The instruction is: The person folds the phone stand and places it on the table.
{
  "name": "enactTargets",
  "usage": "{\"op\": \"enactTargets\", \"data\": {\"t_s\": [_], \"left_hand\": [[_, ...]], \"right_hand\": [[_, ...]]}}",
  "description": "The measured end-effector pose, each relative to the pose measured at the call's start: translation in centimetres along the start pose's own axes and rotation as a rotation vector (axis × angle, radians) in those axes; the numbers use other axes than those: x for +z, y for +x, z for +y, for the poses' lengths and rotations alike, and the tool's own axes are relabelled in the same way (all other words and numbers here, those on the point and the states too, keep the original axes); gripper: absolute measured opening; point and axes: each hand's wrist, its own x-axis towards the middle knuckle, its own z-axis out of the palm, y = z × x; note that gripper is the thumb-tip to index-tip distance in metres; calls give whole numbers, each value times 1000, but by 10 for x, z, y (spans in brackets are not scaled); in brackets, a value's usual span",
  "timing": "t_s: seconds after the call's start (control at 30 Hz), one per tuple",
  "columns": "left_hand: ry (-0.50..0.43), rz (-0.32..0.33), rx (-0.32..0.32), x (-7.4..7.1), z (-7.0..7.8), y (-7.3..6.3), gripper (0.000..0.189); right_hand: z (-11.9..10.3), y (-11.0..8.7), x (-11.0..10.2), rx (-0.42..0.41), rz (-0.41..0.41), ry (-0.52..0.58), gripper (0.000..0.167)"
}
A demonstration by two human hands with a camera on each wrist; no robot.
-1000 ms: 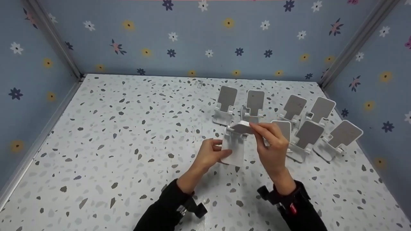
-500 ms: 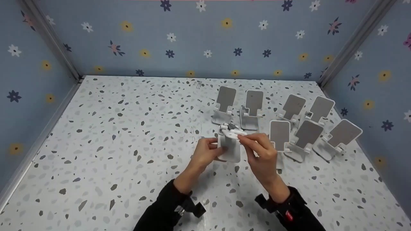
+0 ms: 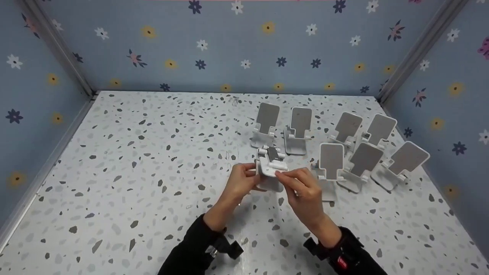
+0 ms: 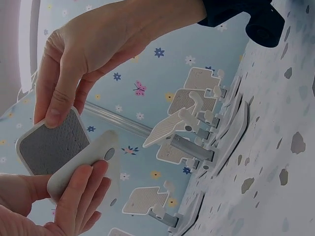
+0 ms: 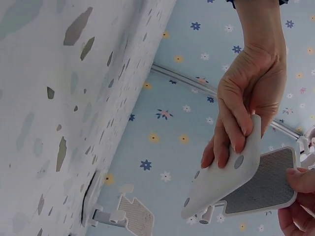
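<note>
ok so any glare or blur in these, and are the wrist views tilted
head view: faint glare on the table low in the middle, left hand and right hand fairly sharp; left wrist: bright upper-left corner, scene tipped sideways; right wrist: also tipped, table looks smeared near the top

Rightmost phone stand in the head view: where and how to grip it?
Probably its tilted plate, pinched at the free upper-right edge, coming from the right: that edge stands clear above the base, while another stand crowds the left.

Black sleeves (image 3: 187,246); black wrist mounts (image 3: 235,250)
</note>
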Motion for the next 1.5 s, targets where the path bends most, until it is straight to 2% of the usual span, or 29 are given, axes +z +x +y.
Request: {"op": "enactTargets", "data": {"t_s": [0.27, 0.4, 0.5, 0.67, 0.8, 0.97, 1.13, 1.27, 1.4, 1.5], "left_hand": [[0, 3, 8, -1, 1, 1, 38], [9, 2, 29, -2, 1, 2, 38], [18, 10, 30, -2, 2, 1, 37], [18, 11, 40, -3, 3, 1, 38], [18, 16, 44, -3, 4, 1, 38], [18, 31, 40, -2, 7, -1, 39], [13, 21, 54, -3, 7, -1, 41], [16, 17, 52, -3, 7, 0, 42], [20, 20, 39, -4, 7, 0, 43], [29, 17, 31, -3, 8, -1, 43]], "right_hand": [[0, -4, -1, -12, -73, -13, 18], [6, 4, -9, 37, -146, 62, 24], [10, 15, -16, 137, -159, 118, 27], [11, 30, -20, 390, -157, 133, 21], [24, 26, -15, 635, -209, 162, 29], [37, 20, -7, 867, -271, 321, 40], [42, 17, -4, 1020, -362, 505, 41], [42, 17, -5, 1100, -409, 681, 44], [42, 17, -6, 1172, -414, 841, 51], [42, 18, -7, 1204, -393, 896, 52]]}}
